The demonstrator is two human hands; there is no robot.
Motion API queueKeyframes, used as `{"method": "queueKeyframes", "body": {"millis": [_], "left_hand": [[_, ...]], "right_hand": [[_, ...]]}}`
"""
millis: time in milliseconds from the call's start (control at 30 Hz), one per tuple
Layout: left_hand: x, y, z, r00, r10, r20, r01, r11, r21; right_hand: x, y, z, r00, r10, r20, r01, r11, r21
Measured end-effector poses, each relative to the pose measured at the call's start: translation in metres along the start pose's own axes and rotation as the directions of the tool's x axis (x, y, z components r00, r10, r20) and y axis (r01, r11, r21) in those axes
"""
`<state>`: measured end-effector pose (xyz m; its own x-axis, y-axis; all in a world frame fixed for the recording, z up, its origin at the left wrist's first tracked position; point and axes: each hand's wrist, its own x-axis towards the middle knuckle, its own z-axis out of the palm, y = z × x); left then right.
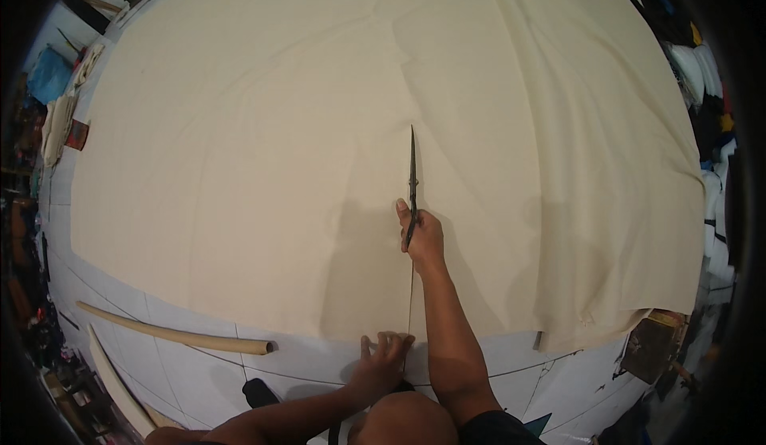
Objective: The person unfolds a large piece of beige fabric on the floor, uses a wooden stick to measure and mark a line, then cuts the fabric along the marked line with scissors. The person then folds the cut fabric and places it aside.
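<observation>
A wide sheet of cream fabric (263, 166) lies spread over the pale tiled floor. My right hand (427, 242) is closed around the handles of dark scissors (413, 178). Their blades look nearly closed and point away from me over the fabric. From the scissors a straight slit runs back to the fabric's near edge. At that edge my left hand (383, 361) pinches the fabric beside the slit, its fingers bent. Part of the left thumb is hidden.
A cardboard tube (183, 336) lies at the near left, and a dark box-like object (653, 348) stands at the fabric's near right corner. Folded cloth (57, 130) and a red can (77, 135) sit along the left. Piled items line the right side. My knee (411, 421) is close below my hands.
</observation>
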<state>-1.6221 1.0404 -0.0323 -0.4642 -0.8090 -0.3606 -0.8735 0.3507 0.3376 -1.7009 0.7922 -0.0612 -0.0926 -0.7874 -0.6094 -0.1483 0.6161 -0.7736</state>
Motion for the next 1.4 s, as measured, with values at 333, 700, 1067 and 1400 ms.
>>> {"method": "queueKeyframes", "body": {"millis": [333,700,1067,1400], "left_hand": [[0.003,0.005,0.006,0.996,-0.06,0.073,0.063,0.997,-0.041],[0.001,0.003,0.001,0.99,-0.03,0.138,0.036,0.998,-0.044],[-0.003,0.0,0.027,0.991,-0.044,0.126,0.038,0.998,0.046],[-0.001,0.001,0.011,0.991,-0.022,0.134,0.023,1.0,-0.004]], "right_hand": [[0.046,-0.038,0.007,1.0,-0.014,0.01,0.013,0.993,0.119],[0.075,-0.077,0.003,0.997,-0.01,0.079,-0.005,0.983,0.183],[0.095,-0.094,0.014,0.995,-0.069,0.069,0.06,0.99,0.131],[0.137,-0.09,0.02,0.986,-0.167,-0.014,0.167,0.986,0.028]]}}
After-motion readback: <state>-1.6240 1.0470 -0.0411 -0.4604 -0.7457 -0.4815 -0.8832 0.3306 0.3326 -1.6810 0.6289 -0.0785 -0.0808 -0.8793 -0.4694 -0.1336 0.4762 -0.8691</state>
